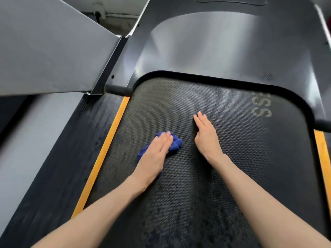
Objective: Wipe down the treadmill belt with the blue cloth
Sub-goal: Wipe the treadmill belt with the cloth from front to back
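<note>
Blue cloth [176,143], bunched under the flat left grip [155,154], may skip belt [232,158] patches; right grip [206,135] lies flat.

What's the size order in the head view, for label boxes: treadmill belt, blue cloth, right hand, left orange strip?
Treadmill belt.
Right hand and left orange strip: wide versus long, too close to rank.
Blue cloth, partly hidden under the left hand.
</note>
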`<state>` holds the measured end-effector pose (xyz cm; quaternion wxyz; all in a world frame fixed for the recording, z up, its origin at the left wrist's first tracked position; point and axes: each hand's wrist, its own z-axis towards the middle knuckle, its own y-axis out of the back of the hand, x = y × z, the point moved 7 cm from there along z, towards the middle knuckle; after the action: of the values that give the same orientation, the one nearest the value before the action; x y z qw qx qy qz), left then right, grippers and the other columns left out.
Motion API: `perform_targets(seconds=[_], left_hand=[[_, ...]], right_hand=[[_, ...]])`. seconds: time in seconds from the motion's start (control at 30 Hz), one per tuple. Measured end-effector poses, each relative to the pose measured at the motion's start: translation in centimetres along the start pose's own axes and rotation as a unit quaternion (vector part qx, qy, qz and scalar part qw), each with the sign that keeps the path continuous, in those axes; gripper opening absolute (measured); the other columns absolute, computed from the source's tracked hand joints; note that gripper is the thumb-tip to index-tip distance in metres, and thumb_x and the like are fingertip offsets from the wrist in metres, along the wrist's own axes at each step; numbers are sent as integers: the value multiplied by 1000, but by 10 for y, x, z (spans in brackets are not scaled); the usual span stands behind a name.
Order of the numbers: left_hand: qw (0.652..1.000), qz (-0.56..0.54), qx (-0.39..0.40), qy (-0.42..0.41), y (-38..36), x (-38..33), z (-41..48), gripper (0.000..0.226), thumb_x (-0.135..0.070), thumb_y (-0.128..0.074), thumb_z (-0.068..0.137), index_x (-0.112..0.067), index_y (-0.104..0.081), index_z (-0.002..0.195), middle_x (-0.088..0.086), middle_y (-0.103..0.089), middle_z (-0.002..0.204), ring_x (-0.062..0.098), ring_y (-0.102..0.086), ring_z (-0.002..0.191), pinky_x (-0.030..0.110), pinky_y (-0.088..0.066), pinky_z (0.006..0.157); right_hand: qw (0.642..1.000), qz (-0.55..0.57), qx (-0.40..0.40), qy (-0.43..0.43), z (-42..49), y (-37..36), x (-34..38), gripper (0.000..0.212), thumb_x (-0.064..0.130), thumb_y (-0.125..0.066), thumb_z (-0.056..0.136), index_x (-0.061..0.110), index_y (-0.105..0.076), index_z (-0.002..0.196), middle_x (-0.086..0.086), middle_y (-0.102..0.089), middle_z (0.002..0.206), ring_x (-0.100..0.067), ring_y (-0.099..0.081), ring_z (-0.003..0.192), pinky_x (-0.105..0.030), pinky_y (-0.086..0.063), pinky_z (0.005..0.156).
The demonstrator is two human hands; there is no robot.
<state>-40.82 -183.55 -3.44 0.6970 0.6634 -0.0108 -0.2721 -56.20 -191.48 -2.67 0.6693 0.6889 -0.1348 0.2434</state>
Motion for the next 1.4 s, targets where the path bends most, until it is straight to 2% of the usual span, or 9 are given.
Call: perform_targets(seconds=[0.1, 0.37, 0.5, 0.6, 0.8, 0.93, 1.03, 1.23, 1.4], left_hand=[[999, 31, 8, -39, 5, 7, -5, 47, -10, -30, 91, 3, -42, 134, 17, -40, 143, 24, -30, 135, 28, -7, 114], [974, 61, -95, 196, 37, 83, -5, 51, 1, -42, 93, -2, -29, 143, 15, -27, 151, 25, -26, 140, 34, -15, 117], [994, 72, -44, 75, 7, 22, -28, 50, -10, -23, 96, 2, -18, 143, 19, -31, 148, 31, -28, 138, 39, -15, 115], [998, 63, 2, 3, -9, 0, -48, 51, -7, -37, 90, -1, -32, 141, 13, -35, 147, 25, -29, 138, 37, -14, 115], [988, 90, -43, 118, 34, 84, -11, 52, 7, -48, 87, 2, -38, 137, 19, -37, 144, 30, -38, 134, 30, -17, 115], [987, 21, -37, 158, 45, 88, 3, 46, -17, -28, 101, -8, -24, 146, 8, -17, 155, 21, -14, 143, 26, -9, 114], [996, -14, -34, 86, 21, 34, -27, 53, -43, -17, 100, -18, -26, 146, -6, -20, 153, 13, -16, 143, 17, -9, 113], [997, -51, 25, -56, 6, 20, -53, 48, 0, -42, 93, -3, -34, 141, 7, -30, 149, 16, -22, 140, 29, -14, 117], [997, -30, -6, 75, 22, 73, -1, 49, 1, -41, 94, -3, -31, 142, 13, -26, 151, 27, -21, 142, 32, -12, 117]], right_hand=[[1000, -12, 6, 16, -2, 0, -3, 60, -12, -37, 84, 3, -32, 142, -12, -23, 153, -27, -17, 142, -33, -11, 117], [999, 5, 27, -25, 0, -3, 2, 64, -11, -35, 84, 5, -25, 145, -10, -14, 155, -24, -8, 144, -32, -2, 117], [999, 14, 38, -34, 1, -2, 3, 65, -11, -35, 82, 4, -24, 145, -10, -13, 155, -24, -7, 144, -33, 0, 116], [999, 6, 32, -27, 0, -1, 2, 65, -10, -36, 82, 4, -25, 145, -10, -14, 155, -25, -7, 144, -34, -1, 116], [997, -4, 66, -25, -2, 1, 1, 65, -10, -33, 85, 7, -19, 147, -6, -8, 157, -21, -3, 144, -31, 1, 117], [997, -2, 68, -37, -2, -1, 3, 67, -10, -35, 84, 6, -18, 147, -8, -7, 156, -22, -2, 144, -32, 1, 117], [997, -6, 60, -43, -2, -2, 6, 67, -10, -36, 84, 6, -19, 146, -9, -8, 156, -25, -3, 144, -35, 1, 117], [998, -14, 59, -31, -4, -3, 7, 64, -7, -37, 85, 4, -20, 146, -11, -10, 156, -26, -5, 144, -38, -2, 117], [997, -16, 72, -29, -5, -2, 6, 66, -7, -38, 85, 6, -18, 147, -9, -7, 156, -25, -2, 144, -37, -1, 117]])
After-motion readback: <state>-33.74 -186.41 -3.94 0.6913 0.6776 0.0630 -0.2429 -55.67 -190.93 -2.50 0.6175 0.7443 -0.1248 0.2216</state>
